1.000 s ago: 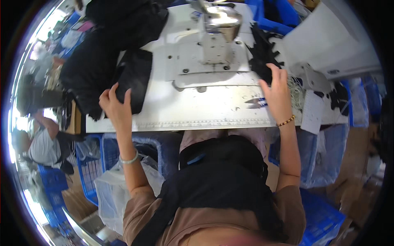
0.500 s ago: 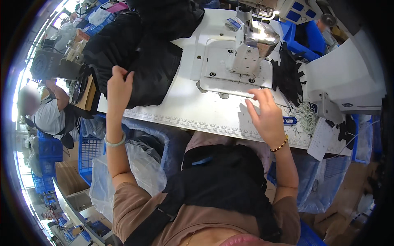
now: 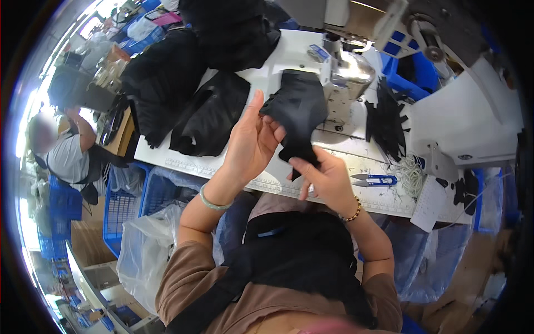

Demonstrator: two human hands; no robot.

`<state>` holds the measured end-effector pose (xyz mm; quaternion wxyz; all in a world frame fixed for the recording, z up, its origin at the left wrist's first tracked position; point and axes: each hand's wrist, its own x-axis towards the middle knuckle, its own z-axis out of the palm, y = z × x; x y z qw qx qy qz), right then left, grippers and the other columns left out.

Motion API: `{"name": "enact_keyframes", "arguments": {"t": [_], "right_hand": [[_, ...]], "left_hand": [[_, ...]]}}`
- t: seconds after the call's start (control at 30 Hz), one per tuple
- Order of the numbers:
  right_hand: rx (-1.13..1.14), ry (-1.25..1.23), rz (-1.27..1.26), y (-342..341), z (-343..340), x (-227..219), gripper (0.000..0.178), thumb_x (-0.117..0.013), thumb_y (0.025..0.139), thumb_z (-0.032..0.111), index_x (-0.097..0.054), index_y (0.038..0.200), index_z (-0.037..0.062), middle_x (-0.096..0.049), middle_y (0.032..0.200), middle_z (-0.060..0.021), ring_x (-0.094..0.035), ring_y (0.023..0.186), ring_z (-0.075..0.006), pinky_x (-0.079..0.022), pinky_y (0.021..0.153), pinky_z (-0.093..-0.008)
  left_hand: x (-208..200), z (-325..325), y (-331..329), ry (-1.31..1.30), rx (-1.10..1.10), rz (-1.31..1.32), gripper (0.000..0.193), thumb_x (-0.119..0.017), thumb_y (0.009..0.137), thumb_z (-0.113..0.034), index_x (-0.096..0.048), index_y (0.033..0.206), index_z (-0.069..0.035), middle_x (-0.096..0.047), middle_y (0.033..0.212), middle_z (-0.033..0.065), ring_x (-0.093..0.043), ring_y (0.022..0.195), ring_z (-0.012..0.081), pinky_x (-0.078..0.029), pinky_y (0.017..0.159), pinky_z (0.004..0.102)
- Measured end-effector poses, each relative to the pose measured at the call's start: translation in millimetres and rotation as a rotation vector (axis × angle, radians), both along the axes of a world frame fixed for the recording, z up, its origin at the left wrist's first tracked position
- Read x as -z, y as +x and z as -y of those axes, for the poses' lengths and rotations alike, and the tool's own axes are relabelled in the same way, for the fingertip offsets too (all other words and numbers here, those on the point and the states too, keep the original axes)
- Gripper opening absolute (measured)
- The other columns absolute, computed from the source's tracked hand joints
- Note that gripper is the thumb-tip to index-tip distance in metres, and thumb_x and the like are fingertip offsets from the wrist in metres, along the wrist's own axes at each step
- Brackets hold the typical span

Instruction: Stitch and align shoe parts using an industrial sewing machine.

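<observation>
A piece of black fabric (image 3: 303, 97) is held up over the white table, in front of the sewing machine's metal post (image 3: 347, 78). On its lower edge my right hand (image 3: 328, 181) pinches the cloth between thumb and fingers. My left hand (image 3: 250, 147) has its fingers curled against the cloth's left edge, thumb pointing up; part of its grip is hidden. Left of the hands, more black fabric pieces (image 3: 214, 114) lie in a heap. Blue-handled thread snips (image 3: 378, 180) rest to the right of my right hand.
Black strips (image 3: 386, 119) and a tangle of pale cord (image 3: 410, 179) lie at the table's right, beside a white card (image 3: 429, 203). Behind them stands a blue bin (image 3: 414, 78). Plastic-lined blue baskets (image 3: 127, 206) sit below the table. Another person (image 3: 64, 147) is seated far left.
My left hand has moved right, away from the heap, and a black fabric piece is now between both hands. My right hand has moved left onto it, uncovering the snips.
</observation>
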<state>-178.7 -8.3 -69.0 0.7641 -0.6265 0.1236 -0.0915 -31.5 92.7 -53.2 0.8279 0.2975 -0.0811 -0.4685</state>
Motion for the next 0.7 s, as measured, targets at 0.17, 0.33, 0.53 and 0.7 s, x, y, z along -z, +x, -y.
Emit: {"name": "enact_keyframes", "arguments": {"t": [0.17, 0.33, 0.53, 0.7], "right_hand": [[0.026, -0.005, 0.023, 9.0, 29.9, -32.0, 0.019, -0.063, 0.085, 0.015, -0.060, 0.093, -0.0028, -0.064, 0.070, -0.0072, -0.052, 0.038, -0.0092, -0.036, 0.032, -0.0213], [0.082, 0.064, 0.085, 23.2, 45.2, -39.5, 0.027, -0.053, 0.092, 0.024, -0.052, 0.083, -0.0013, -0.063, 0.069, -0.0113, -0.050, 0.033, -0.0094, -0.030, 0.027, -0.0181], [0.322, 0.016, 0.277, 35.3, 53.0, -40.7, 0.018, -0.049, 0.092, 0.016, -0.052, 0.086, -0.0007, -0.065, 0.067, -0.0104, -0.047, 0.031, -0.0091, -0.028, 0.027, -0.0192], [0.399, -0.023, 0.281, 36.3, 56.6, -33.5, 0.019, -0.054, 0.090, 0.014, -0.059, 0.081, -0.0024, -0.067, 0.070, -0.0092, -0.040, 0.028, -0.0058, -0.027, 0.028, -0.0194]], "left_hand": [[-18.8, 19.6, -3.0, 0.398, 0.014, 1.069, 0.026, -0.063, 0.086, -0.017, -0.058, 0.070, 0.003, -0.050, 0.061, -0.0009, -0.045, 0.059, 0.0024, -0.045, 0.055, 0.0216], [-38.6, 61.9, 22.4, 0.335, -0.353, 1.231, 0.032, -0.060, 0.088, -0.017, -0.048, 0.064, 0.000, -0.040, 0.055, -0.0024, -0.038, 0.052, 0.0025, -0.030, 0.043, 0.0207], [-48.8, 109.9, 27.4, 0.145, -0.247, 1.031, 0.019, -0.057, 0.089, -0.015, -0.057, 0.079, 0.002, -0.051, 0.061, -0.0024, -0.044, 0.055, 0.0023, -0.036, 0.048, 0.0194], [-41.3, 123.6, 40.7, 0.109, -0.119, 0.985, 0.013, -0.058, 0.085, -0.008, -0.060, 0.077, 0.002, -0.055, 0.066, -0.0032, -0.047, 0.057, 0.0022, -0.036, 0.046, 0.0189]]}}
